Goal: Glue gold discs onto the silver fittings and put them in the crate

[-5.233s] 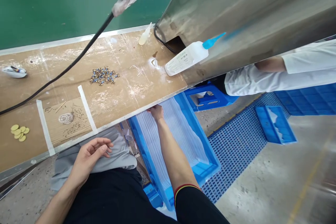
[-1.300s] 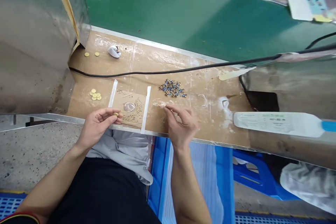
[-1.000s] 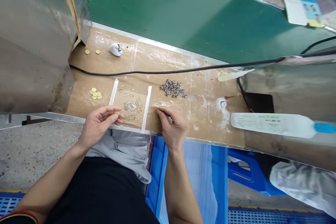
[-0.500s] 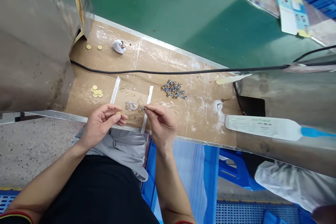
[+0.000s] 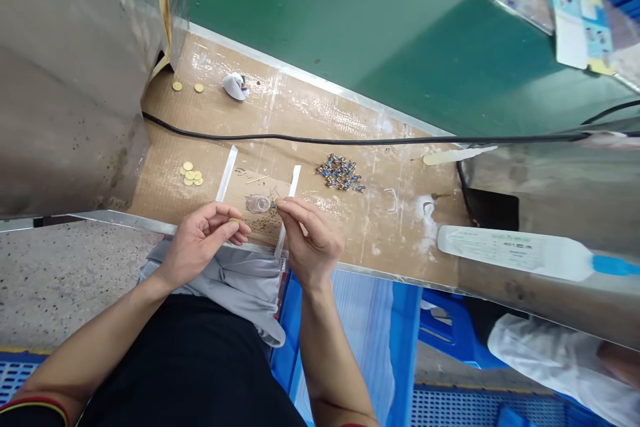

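Observation:
My left hand (image 5: 203,240) is closed around a small round yellow disc (image 5: 234,220), held under the thumb. Between thumb and fingertips, my right hand (image 5: 313,237) pinches a tiny blue and metallic piece (image 5: 273,205). That piece is beside a small clear plastic dish (image 5: 259,203) lying on the cardboard; whether they touch I cannot tell. A pile of similar blue and brass-coloured pieces (image 5: 340,172) lies to the right. Several yellow discs (image 5: 192,175) are heaped at the left. A thin stick (image 5: 257,179) rests above the dish, between two white tape strips.
A black cable (image 5: 310,141) crosses the cardboard (image 5: 380,227). A white glue bottle with a blue cap (image 5: 515,252) lies at the right. A crumpled white wad (image 5: 235,87) and two more discs sit at the back left. Metal walls flank both sides; another person's sleeve shows lower right.
The view has shifted slightly, so the scene sits further right. The piece in my right hand has come closer to the clear dish. My left hand still holds the yellow disc.

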Demonstrator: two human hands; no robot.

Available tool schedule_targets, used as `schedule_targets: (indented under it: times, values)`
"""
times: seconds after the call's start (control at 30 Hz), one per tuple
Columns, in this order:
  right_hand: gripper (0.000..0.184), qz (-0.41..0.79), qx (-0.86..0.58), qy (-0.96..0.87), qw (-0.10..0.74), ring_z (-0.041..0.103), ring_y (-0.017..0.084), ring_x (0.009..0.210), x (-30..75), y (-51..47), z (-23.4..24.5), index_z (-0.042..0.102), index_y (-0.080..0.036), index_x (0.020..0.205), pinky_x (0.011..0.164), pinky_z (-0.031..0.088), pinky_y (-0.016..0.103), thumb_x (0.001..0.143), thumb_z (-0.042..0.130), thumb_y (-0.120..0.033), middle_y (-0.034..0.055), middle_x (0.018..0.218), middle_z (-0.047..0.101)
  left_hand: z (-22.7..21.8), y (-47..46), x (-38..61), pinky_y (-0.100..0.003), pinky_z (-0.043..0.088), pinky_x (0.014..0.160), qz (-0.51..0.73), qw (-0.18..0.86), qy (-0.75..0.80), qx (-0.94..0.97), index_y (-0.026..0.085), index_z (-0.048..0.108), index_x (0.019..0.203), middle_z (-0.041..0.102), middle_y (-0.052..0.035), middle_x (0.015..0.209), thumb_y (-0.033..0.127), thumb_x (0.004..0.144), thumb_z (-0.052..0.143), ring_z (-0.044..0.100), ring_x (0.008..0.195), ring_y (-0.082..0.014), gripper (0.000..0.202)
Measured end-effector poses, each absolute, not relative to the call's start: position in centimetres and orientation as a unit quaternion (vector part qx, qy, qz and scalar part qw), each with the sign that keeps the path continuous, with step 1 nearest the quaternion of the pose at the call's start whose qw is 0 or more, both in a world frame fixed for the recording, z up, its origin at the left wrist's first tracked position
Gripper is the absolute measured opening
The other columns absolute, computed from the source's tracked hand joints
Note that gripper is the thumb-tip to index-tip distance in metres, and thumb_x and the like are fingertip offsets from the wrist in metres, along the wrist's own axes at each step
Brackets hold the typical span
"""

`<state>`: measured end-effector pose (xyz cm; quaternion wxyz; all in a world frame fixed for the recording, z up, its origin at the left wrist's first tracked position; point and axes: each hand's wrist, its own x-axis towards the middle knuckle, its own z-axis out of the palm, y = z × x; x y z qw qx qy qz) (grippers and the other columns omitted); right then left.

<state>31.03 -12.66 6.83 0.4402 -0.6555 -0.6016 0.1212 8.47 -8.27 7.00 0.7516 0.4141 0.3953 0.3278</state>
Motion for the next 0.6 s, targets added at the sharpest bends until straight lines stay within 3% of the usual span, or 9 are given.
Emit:
schedule_targets:
  times: [0.23, 0.6]
  values:
    - [0.027, 0.121, -0.628, -0.628, 0.443, 0.086, 0.026, 0.107, 31.12, -12.65, 6.8, 0.087, -0.039, 0.123, 0.097, 0.073, 0.047, 0.111, 0.071, -0.02, 0.0032, 0.118, 0.089, 7.01, -8.26, 8.52, -0.034, 0.073, 0.088, 0.331, 0.751, 0.392, 0.415, 0.019, 0.075, 0.115, 0.089, -0.0092, 0.104, 0.044, 0.107, 0.08, 0.085, 0.089, -0.0205, 0.027]
    - [0.036, 0.042, -0.588, -0.687, 0.425, 0.085, 0.021, 0.109, 31.13, -12.65, 6.9, 0.085, -0.028, 0.129, 0.098, 0.069, 0.036, 0.105, 0.073, -0.003, 0.0073, 0.12, 0.088, 6.96, -8.33, 8.56, -0.031, 0.073, 0.087, 0.335, 0.75, 0.388, 0.418, 0.017, 0.074, 0.117, 0.089, -0.0086, 0.103, 0.04, 0.109, 0.079, 0.085, 0.088, -0.0189, 0.025]
